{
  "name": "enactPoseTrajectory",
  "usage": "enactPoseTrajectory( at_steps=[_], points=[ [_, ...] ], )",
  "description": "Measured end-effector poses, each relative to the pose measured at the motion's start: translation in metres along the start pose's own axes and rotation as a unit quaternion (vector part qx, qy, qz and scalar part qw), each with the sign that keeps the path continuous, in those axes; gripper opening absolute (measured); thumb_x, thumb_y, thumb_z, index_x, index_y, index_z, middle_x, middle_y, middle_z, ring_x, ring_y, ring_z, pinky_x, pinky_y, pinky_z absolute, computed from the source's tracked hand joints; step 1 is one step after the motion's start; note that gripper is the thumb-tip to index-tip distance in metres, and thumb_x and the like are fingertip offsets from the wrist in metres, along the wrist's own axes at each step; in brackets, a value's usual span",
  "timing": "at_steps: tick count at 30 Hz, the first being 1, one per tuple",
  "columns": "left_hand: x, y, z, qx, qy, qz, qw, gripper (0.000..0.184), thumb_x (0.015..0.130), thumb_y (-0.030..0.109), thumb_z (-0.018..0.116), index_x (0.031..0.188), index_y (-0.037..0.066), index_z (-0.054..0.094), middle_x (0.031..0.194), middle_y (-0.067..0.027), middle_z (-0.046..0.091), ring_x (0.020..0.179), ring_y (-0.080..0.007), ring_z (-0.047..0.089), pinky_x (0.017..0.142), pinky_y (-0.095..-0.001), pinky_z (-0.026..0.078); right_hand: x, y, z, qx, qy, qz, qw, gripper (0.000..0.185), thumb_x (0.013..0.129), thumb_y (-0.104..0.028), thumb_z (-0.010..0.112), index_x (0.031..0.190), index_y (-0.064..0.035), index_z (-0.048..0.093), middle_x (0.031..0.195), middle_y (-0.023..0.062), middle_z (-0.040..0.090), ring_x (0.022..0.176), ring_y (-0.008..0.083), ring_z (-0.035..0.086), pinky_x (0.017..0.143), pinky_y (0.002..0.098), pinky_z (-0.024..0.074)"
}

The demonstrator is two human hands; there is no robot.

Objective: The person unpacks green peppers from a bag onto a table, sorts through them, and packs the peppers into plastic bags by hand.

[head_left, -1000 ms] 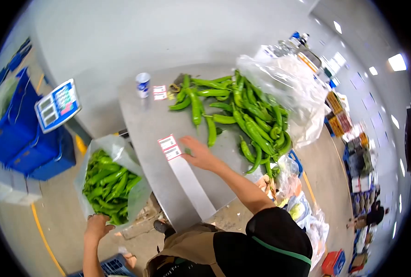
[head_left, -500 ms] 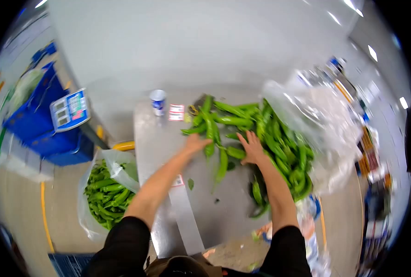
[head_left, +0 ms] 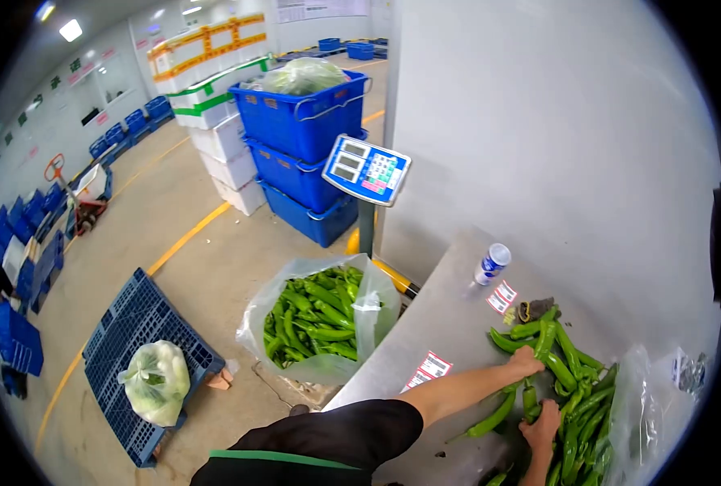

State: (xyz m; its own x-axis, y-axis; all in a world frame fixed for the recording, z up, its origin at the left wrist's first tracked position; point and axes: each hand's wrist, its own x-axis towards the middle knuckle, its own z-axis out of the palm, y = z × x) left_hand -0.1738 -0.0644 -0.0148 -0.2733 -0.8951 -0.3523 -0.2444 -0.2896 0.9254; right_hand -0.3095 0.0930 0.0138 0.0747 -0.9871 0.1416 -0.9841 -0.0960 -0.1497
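Long green peppers (head_left: 586, 421) lie heaped on the metal table (head_left: 450, 312), toward its right side. My left hand (head_left: 526, 362) is closed round green peppers at the heap's left edge. Below it, my right hand (head_left: 543, 424) has its fingers curled round a green pepper. A clear plastic bag (head_left: 640, 413) lies against the heap's right side. Left of the table stands an open clear bag (head_left: 251, 324) full of green peppers. Two red-edged labels (head_left: 502, 297) and a blue-and-white can (head_left: 492, 264) are on the table.
A scale display (head_left: 367, 170) on a post rises behind the full bag. Beyond it are stacked blue crates (head_left: 300, 121) and white boxes (head_left: 227, 150). A blue pallet (head_left: 109, 348) on the floor bears a bagged pale vegetable (head_left: 156, 381). A grey wall (head_left: 555, 121) borders the table.
The view has swung left. My left hand has gone from the floor bag to the peppers on the table. Both hands, open over the heap half a second ago, have closed on peppers.
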Motion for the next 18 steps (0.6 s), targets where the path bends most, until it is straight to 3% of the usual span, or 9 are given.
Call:
enactPoseTrajectory(
  at_steps=[2,5,7,9,10,11,13,14,18],
  points=[
    [-0.003,0.014,-0.018,-0.077,-0.066,0.056,0.993,0.042,0.065,0.025,0.077,0.097,0.000,0.065,0.091,-0.0130,0.066,0.085,-0.0233,0.063,0.077,-0.0328,0.048,0.001,-0.010,-0.016,0.052,0.051,-0.007,0.997,0.060,0.048,-0.010,0.070,0.103,-0.0033,0.048,0.092,0.0160,0.048,0.089,0.0379,0.048,0.080,0.0449,0.0386],
    [-0.063,0.056,-0.078,-0.200,-0.080,0.193,0.957,0.039,0.069,0.021,0.075,0.099,-0.002,0.064,0.094,-0.0103,0.065,0.086,-0.0182,0.060,0.076,-0.0309,0.047,0.006,-0.029,-0.030,0.142,0.109,-0.002,0.984,0.055,0.048,-0.010,0.066,0.099,-0.0006,0.047,0.089,0.0175,0.046,0.084,0.0386,0.047,0.073,0.0452,0.0403],
    [-0.112,0.080,-0.137,-0.189,-0.083,0.182,0.961,0.035,0.075,0.019,0.072,0.103,0.000,0.063,0.096,-0.0077,0.064,0.086,-0.0157,0.059,0.077,-0.0309,0.047,0.015,-0.054,-0.043,0.136,0.167,-0.093,0.972,0.055,0.048,-0.010,0.066,0.099,0.0002,0.047,0.091,0.0185,0.047,0.084,0.0395,0.047,0.073,0.0455,0.0404],
    [-0.123,0.054,-0.163,-0.351,-0.033,0.262,0.898,0.031,0.079,0.020,0.070,0.104,0.003,0.062,0.093,-0.0051,0.064,0.083,-0.0143,0.058,0.077,-0.0309,0.047,0.025,-0.080,-0.056,0.107,0.178,-0.172,0.963,0.056,0.048,-0.012,0.067,0.099,0.0008,0.047,0.095,0.0202,0.048,0.084,0.0419,0.046,0.074,0.0454,0.0408],
    [-0.132,0.042,-0.185,-0.381,-0.012,0.241,0.893,0.028,0.081,0.020,0.069,0.104,0.005,0.062,0.092,-0.0040,0.063,0.082,-0.0136,0.058,0.075,-0.0308,0.048,0.028,-0.085,-0.052,0.076,0.141,-0.158,0.974,0.055,0.048,-0.012,0.066,0.098,0.0007,0.047,0.096,0.0205,0.048,0.086,0.0424,0.046,0.075,0.0459,0.0408],
    [-0.144,0.029,-0.211,-0.415,0.010,0.210,0.885,0.025,0.082,0.021,0.068,0.103,0.007,0.062,0.091,-0.0029,0.063,0.081,-0.0129,0.058,0.074,-0.0308,0.049,0.034,-0.099,-0.054,0.055,0.170,-0.228,0.957,0.053,0.048,-0.011,0.066,0.097,0.0001,0.047,0.096,0.0205,0.048,0.086,0.0422,0.046,0.074,0.0468,0.0405],
    [-0.162,-0.007,-0.262,-0.521,0.025,0.132,0.843,0.018,0.084,0.020,0.067,0.097,0.009,0.061,0.090,-0.0018,0.063,0.078,-0.0131,0.059,0.071,-0.0303,0.050,0.042,-0.132,-0.063,0.023,0.125,-0.263,0.956,0.054,0.048,-0.011,0.066,0.098,0.0001,0.047,0.097,0.0208,0.049,0.086,0.0426,0.047,0.075,0.0475,0.0408],
    [-0.172,-0.029,-0.285,-0.529,0.041,0.136,0.837,0.016,0.085,0.019,0.065,0.096,0.009,0.061,0.089,-0.0018,0.063,0.077,-0.0141,0.060,0.068,-0.0304,0.051,0.042,-0.142,-0.063,0.014,0.111,-0.275,0.955,0.055,0.048,-0.011,0.067,0.099,0.0001,0.047,0.096,0.0211,0.049,0.087,0.0428,0.047,0.075,0.0471,0.0410],
    [-0.249,-0.113,-0.352,-0.495,0.040,-0.036,0.867,0.021,0.082,0.018,0.069,0.098,0.007,0.060,0.088,-0.0038,0.063,0.079,-0.0171,0.060,0.067,-0.0338,0.051,0.048,-0.192,-0.080,0.148,0.104,-0.150,0.972,0.057,0.052,-0.014,0.066,0.104,-0.0002,0.048,0.096,0.0162,0.050,0.089,0.0319,0.051,0.079,0.0386,0.0422]
  ],
)
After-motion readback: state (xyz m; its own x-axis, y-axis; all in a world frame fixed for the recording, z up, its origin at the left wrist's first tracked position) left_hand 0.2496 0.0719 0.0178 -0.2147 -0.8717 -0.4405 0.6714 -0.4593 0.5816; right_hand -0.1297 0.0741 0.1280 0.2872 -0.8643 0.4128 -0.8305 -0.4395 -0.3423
